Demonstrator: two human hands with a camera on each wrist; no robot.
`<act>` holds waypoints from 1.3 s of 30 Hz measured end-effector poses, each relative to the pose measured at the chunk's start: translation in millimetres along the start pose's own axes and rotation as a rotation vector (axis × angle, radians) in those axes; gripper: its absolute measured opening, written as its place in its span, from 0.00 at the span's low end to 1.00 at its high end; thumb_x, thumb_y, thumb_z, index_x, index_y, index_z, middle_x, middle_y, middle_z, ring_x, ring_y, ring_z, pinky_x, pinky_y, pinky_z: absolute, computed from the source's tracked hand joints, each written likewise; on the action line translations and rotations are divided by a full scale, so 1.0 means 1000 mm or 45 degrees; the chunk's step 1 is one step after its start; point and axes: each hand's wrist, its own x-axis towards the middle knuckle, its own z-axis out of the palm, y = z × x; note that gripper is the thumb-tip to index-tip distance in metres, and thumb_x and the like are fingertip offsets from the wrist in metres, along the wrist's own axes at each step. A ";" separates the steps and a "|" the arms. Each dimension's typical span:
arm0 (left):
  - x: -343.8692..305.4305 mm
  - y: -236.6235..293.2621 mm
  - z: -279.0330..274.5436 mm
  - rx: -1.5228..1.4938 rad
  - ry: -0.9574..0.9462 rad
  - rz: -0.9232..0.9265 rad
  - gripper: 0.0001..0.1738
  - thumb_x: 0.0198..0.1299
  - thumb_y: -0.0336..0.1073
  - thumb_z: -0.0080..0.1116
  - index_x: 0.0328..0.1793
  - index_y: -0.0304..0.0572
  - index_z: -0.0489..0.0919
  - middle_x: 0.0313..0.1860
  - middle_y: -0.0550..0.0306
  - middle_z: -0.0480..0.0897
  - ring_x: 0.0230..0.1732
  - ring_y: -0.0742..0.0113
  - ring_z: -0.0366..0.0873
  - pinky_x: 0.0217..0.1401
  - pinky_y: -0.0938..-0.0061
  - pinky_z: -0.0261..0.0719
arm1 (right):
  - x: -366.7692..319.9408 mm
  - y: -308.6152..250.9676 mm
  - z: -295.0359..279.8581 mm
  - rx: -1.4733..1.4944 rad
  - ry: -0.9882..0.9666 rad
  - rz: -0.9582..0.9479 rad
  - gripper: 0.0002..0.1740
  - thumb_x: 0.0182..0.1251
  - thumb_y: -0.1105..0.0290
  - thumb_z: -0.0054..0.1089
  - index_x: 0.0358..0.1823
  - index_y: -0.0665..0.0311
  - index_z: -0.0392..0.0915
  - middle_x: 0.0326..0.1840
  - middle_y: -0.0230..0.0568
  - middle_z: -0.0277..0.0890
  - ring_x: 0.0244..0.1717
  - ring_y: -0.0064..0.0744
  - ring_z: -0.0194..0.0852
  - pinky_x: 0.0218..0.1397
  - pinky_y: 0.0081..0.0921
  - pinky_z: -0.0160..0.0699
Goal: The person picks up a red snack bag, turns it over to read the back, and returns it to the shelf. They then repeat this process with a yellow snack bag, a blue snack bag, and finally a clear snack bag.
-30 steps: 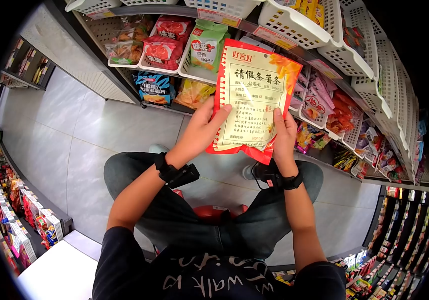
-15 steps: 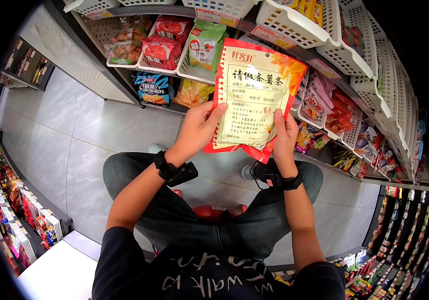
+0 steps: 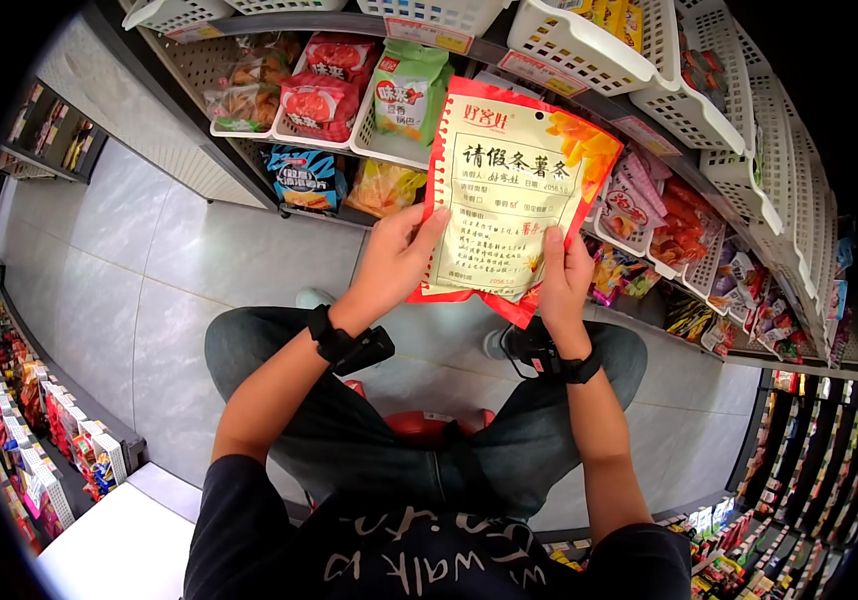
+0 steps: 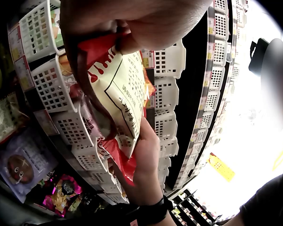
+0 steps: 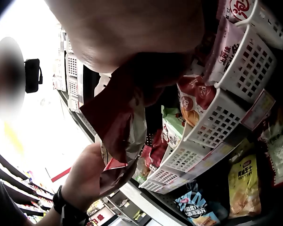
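Head view: red-and-cream snack bag (image 3: 519, 190) was held up in front of the person, beyond the knees, its printed face toward the head camera and its top leaning slightly to the right. Left hand (image 3: 399, 258) gripped the lower left edge, thumb laid on the printed face, its other fingers mostly hidden behind the bag. Right hand (image 3: 565, 284) pinched the lower right edge likewise, thumb on the front; how far its remaining fingers reached round the back could not be told. Both grips were narrow, closed on the bag's edges. The red bottom border looked creased between the hands. Left wrist view showed the bag obliquely, with the right hand at its far edge; right wrist view showed its dark red back, with the left hand beyond. Each wrist bore a black strap, left strap (image 3: 337, 338) and right strap (image 3: 581, 366). Behind the bag in the head view stood the shelving, with a green packet (image 3: 407, 95) in a white basket (image 3: 389, 150) and red packets (image 3: 321, 108) to the left of it. Below these lay a blue packet (image 3: 305, 178) and a yellow packet (image 3: 387, 187). Pink packets (image 3: 635, 190) sat to the right of the bag. A red seat (image 3: 421, 428) showed between the legs, above the grey tiled floor (image 3: 179, 262).
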 end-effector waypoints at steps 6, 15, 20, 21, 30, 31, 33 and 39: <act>0.000 0.003 0.001 -0.121 -0.017 -0.064 0.17 0.70 0.39 0.48 0.52 0.29 0.76 0.36 0.58 0.83 0.33 0.82 0.75 0.35 0.83 0.73 | -0.002 -0.006 -0.001 -0.144 -0.031 -0.118 0.16 0.74 0.66 0.45 0.48 0.75 0.73 0.33 0.40 0.81 0.32 0.17 0.72 0.36 0.20 0.72; -0.001 0.003 0.001 -0.126 -0.018 -0.057 0.19 0.71 0.41 0.47 0.51 0.28 0.76 0.36 0.59 0.82 0.33 0.82 0.74 0.36 0.83 0.74 | -0.002 -0.004 -0.003 -0.180 -0.053 -0.122 0.15 0.74 0.67 0.45 0.47 0.74 0.73 0.31 0.40 0.80 0.29 0.18 0.71 0.33 0.21 0.71; -0.002 0.004 0.000 -0.124 -0.049 -0.058 0.19 0.72 0.40 0.45 0.54 0.28 0.75 0.45 0.59 0.82 0.44 0.81 0.75 0.48 0.82 0.73 | -0.002 -0.003 -0.002 -0.173 -0.047 -0.136 0.15 0.74 0.66 0.45 0.47 0.74 0.73 0.31 0.40 0.80 0.29 0.18 0.71 0.33 0.21 0.72; -0.002 0.004 0.000 -0.108 -0.045 -0.052 0.19 0.72 0.40 0.45 0.54 0.29 0.75 0.45 0.59 0.82 0.44 0.81 0.75 0.48 0.82 0.73 | -0.002 -0.003 -0.002 -0.174 -0.052 -0.138 0.15 0.74 0.66 0.45 0.47 0.74 0.73 0.31 0.41 0.80 0.29 0.19 0.71 0.33 0.21 0.72; -0.001 -0.001 -0.002 -0.145 -0.014 -0.104 0.21 0.72 0.42 0.43 0.56 0.28 0.74 0.46 0.58 0.81 0.44 0.80 0.75 0.49 0.82 0.72 | -0.002 -0.007 -0.001 -0.198 -0.069 -0.133 0.15 0.74 0.67 0.46 0.48 0.74 0.73 0.32 0.42 0.80 0.29 0.19 0.72 0.34 0.21 0.72; -0.001 -0.001 -0.002 -0.141 -0.014 -0.107 0.21 0.72 0.42 0.43 0.56 0.28 0.74 0.46 0.58 0.81 0.44 0.80 0.75 0.49 0.82 0.72 | -0.002 -0.007 -0.002 -0.200 -0.071 -0.131 0.15 0.74 0.67 0.46 0.48 0.74 0.73 0.32 0.42 0.80 0.29 0.19 0.72 0.34 0.21 0.73; -0.001 0.000 -0.002 -0.132 -0.013 -0.110 0.21 0.72 0.41 0.42 0.55 0.28 0.74 0.46 0.58 0.81 0.44 0.80 0.75 0.49 0.82 0.72 | -0.002 -0.007 -0.002 -0.205 -0.077 -0.127 0.15 0.74 0.67 0.46 0.48 0.74 0.73 0.31 0.41 0.80 0.29 0.19 0.72 0.33 0.21 0.73; -0.001 0.001 -0.002 -0.112 -0.004 -0.091 0.21 0.72 0.41 0.42 0.54 0.28 0.75 0.45 0.57 0.82 0.43 0.80 0.76 0.48 0.82 0.73 | -0.001 -0.010 -0.002 -0.215 -0.092 -0.131 0.15 0.74 0.68 0.45 0.48 0.74 0.73 0.31 0.42 0.80 0.29 0.19 0.73 0.33 0.21 0.73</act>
